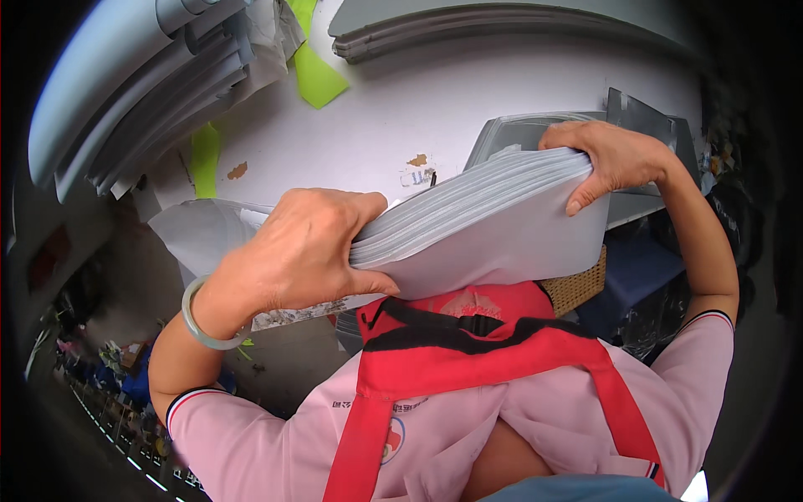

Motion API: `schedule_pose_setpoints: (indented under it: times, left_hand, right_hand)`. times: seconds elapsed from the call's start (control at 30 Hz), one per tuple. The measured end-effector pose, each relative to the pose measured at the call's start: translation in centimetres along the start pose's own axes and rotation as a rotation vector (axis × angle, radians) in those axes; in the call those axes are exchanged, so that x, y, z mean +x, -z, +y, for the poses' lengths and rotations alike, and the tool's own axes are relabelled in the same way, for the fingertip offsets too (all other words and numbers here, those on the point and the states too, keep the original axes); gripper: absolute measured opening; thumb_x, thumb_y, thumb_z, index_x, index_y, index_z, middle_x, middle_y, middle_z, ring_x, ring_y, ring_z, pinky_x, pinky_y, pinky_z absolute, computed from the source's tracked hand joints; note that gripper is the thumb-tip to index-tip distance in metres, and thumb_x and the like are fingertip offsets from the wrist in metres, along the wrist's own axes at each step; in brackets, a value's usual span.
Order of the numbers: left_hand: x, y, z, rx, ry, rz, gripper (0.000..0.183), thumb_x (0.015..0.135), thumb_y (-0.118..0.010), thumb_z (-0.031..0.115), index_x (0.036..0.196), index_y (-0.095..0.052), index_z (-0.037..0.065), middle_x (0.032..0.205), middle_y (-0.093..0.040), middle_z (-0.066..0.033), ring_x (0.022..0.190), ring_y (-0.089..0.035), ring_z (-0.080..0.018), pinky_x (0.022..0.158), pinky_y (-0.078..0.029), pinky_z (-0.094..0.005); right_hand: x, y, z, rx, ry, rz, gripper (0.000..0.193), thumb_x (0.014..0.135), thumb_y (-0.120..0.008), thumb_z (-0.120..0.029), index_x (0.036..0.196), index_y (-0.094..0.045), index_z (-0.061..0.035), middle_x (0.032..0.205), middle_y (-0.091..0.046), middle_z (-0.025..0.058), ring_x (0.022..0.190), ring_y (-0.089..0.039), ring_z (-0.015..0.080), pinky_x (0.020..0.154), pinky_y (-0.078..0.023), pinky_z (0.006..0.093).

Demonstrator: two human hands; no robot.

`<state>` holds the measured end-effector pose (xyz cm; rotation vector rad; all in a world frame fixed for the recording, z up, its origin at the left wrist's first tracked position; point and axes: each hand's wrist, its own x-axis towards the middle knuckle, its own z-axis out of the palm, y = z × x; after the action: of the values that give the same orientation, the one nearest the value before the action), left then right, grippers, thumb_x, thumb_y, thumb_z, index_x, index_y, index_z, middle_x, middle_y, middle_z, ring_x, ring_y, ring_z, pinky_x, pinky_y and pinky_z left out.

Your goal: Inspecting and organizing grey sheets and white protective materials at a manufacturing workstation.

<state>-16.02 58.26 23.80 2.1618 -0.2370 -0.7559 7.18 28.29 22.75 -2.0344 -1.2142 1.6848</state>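
A thick stack of grey sheets is tilted up on edge at the near side of the white table, against my red apron. My left hand grips its left end, thumb on the near face and fingers over the top edge. At the right end my right hand clasps the upper corner, with the thumb pressed on the near face. The layered edges of several sheets show between my hands. The stack's far face is hidden. A translucent sheet lies beside my left hand.
Rolled grey sheets fill the far left. Bright green pieces lie on the white table. Another grey stack lies at the back. Dark grey sheets rest beyond my right hand. A woven basket is below the stack's right end.
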Motion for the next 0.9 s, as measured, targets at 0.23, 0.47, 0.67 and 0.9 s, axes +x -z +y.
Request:
schedule_pose_setpoints:
  times: [0.23, 0.47, 0.67, 0.9]
  left_hand:
    - [-1.0, -0.4, -0.5, -0.090, 0.245, 0.039, 0.074, 0.056, -0.094, 0.031, 0.114, -0.059, 0.001, 0.087, -0.065, -0.0207, 0.082, -0.063, -0.0395, 0.076, -0.048, -0.0419]
    - [-6.7, -2.9, 4.4, -0.006, 0.124, 0.084, 0.069, 0.063, -0.088, 0.014, 0.125, -0.059, 0.004, 0.100, -0.068, -0.0207, 0.094, -0.064, -0.0410, 0.083, -0.050, -0.0419]
    - [-10.7, -2.5, 8.0, 0.019, 0.181, 0.185, 0.061, 0.066, -0.084, 0.005, 0.122, -0.060, 0.003, 0.097, -0.068, -0.0210, 0.087, -0.066, -0.0391, 0.080, -0.052, -0.0369]
    - [-14.6, -1.6, 10.7, 0.220, 0.122, 0.485, 0.058, 0.073, -0.081, 0.002, 0.128, -0.062, 0.004, 0.103, -0.072, -0.0134, 0.089, -0.068, -0.0210, 0.088, -0.053, -0.0318]
  right_hand:
    - [-4.9, -1.0, -6.5, -0.243, -0.122, -0.075, 0.054, 0.065, -0.087, -0.025, 0.106, -0.061, -0.0015, 0.089, -0.069, 0.0205, 0.089, -0.067, 0.0393, 0.077, -0.052, 0.0425]
    - [-9.5, -5.4, -8.6, -0.286, -0.008, 0.067, 0.043, 0.069, -0.081, -0.012, 0.105, -0.060, -0.0011, 0.089, -0.068, 0.0216, 0.091, -0.065, 0.0403, 0.080, -0.051, 0.0454]
    - [-12.3, -5.7, -13.8, -0.251, -0.015, 0.094, 0.041, 0.066, -0.078, -0.003, 0.104, -0.064, 0.0009, 0.088, -0.068, 0.0222, 0.086, -0.066, 0.0391, 0.077, -0.052, 0.0430]
    - [-15.1, -6.7, -15.9, -0.514, 0.104, 0.509, 0.051, 0.064, -0.080, 0.003, 0.113, -0.063, 0.0019, 0.097, -0.069, 0.0177, 0.092, -0.066, 0.0327, 0.084, -0.053, 0.0396]
